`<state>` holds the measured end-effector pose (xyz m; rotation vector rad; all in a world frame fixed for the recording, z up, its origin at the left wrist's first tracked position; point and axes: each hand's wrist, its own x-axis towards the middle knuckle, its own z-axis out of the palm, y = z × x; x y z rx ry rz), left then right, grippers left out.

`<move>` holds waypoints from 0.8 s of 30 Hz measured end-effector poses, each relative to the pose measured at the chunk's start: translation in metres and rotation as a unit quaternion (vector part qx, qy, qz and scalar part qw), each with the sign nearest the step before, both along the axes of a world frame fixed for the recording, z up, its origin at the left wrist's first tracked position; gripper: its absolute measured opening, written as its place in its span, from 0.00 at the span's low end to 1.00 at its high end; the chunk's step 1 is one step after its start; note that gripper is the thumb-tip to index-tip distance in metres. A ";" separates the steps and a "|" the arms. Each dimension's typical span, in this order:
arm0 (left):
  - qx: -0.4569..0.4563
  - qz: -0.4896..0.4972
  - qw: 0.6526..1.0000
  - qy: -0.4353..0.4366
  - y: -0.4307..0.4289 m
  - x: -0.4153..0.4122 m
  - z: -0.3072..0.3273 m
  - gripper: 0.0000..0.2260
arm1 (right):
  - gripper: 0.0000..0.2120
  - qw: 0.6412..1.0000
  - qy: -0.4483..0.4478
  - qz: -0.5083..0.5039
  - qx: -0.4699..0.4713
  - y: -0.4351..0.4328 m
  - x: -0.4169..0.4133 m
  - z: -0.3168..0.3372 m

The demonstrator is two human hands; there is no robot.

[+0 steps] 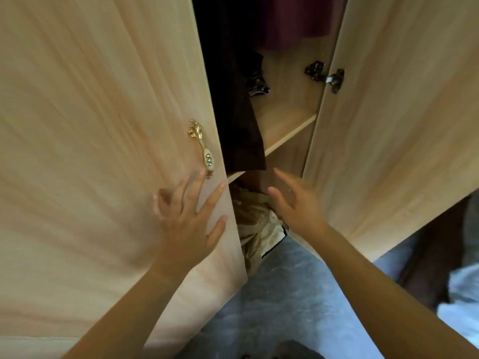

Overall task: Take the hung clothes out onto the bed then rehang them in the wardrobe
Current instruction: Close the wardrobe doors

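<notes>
A: We're looking at the wardrobe, and the left hand (188, 216) is spread flat against the left door (103, 125), fingers splayed wide, gripping nothing. Its fingertips sit just below the gold handle (204, 150), one of them touching the handle's lower end.

B: And the right hand (295, 200)?

A: Open as well, fingers extended and slightly apart, palm turned towards the gap between the doors. It holds nothing and hangs in the air in front of the opening, beside the inner edge of the right door (401, 125), which is swung well open.

B: Where are the clothes?

A: Inside. A dark brown garment (238, 130) hangs down just behind the edge of the left door, its hem dropping past the front of the wooden shelf (285, 125). Higher up, a maroon garment (293, 19) hangs near the top of the opening. The rail and hangers are out of sight.

B: Anything lower down?

A: Under the shelf there's a crumpled tan bundle of fabric (252, 224), partly hidden by the left door, close to the right hand's fingers. Whether they touch it, I cannot tell.

B: And the hardware?

A: A dark metal hinge (326, 75) joins the right door to the cabinet side. Grey floor (280, 294) shows between the two forearms.
</notes>
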<state>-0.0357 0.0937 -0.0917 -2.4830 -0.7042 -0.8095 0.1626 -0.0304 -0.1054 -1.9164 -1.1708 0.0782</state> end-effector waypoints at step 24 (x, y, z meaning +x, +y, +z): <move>-0.242 -0.263 0.929 -0.101 -0.249 0.452 0.051 0.32 | 0.25 0.987 -0.037 -0.151 -0.033 -0.290 0.349 0.014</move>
